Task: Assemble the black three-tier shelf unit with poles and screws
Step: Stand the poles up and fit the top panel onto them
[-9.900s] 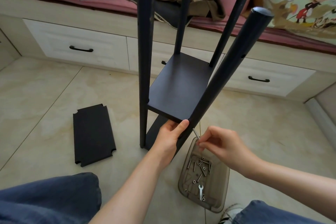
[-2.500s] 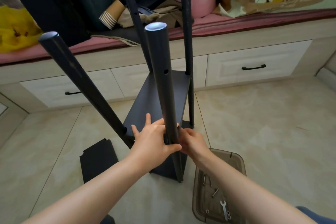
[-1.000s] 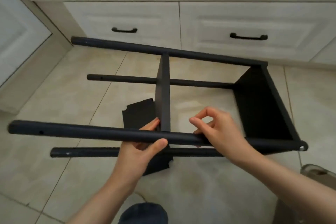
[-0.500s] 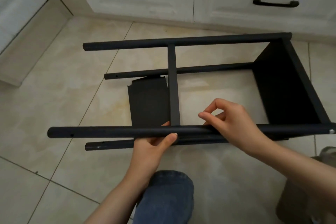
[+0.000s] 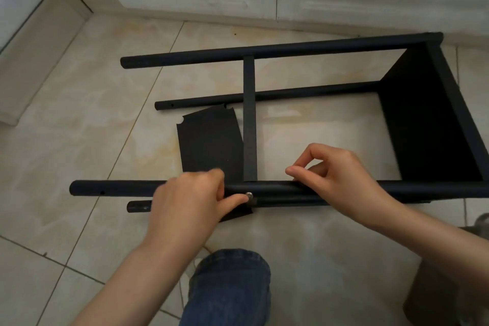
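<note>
The left hand (image 5: 190, 201) had slid atop the near pole (image 5: 119, 188), gripping it beside the screw (image 5: 248, 195). The right hand (image 5: 341, 174) stayed curled there; its grip was unclear.

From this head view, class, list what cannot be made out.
Head view:
Small silver screw: too small to judge seating; left hand blurred.
Loose black notched shelf panel: near end behind that hand.
Right hand grip: contents hidden by fingers.
Grey plastic tray: cut by right edge.

blurred left hand (image 5: 190, 201) apparently hides part of the near pole (image 5: 277, 189).
</note>
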A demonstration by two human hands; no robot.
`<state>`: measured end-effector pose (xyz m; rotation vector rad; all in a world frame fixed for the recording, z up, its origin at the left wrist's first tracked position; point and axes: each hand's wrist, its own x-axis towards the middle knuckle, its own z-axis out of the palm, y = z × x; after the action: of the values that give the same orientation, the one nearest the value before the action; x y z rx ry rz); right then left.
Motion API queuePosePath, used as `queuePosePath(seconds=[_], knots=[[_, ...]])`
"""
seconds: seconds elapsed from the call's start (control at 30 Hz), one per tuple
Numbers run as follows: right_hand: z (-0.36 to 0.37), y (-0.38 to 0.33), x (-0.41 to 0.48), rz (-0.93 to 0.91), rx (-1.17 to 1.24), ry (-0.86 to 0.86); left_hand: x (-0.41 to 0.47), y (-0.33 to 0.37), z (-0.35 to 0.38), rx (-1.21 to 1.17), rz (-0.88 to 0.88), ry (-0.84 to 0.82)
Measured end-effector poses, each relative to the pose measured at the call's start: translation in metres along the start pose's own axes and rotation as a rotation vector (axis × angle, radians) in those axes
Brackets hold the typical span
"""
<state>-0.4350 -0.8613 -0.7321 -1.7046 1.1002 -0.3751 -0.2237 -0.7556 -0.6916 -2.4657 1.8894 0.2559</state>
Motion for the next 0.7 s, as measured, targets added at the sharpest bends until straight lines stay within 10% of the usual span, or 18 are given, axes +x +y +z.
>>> queuePosePath(seconds=[0.37,0.7], knots=[[-0.006,0.009,-0.001,-0.021,-0.010,-0.076,0.044,-0.019,0.003,-0.184,0.540,-0.253],[-0.022,0.004,0.032,0.196,0.050,-0.323,0.052,-0.025,0.017,-0.330,0.575,-0.301]])
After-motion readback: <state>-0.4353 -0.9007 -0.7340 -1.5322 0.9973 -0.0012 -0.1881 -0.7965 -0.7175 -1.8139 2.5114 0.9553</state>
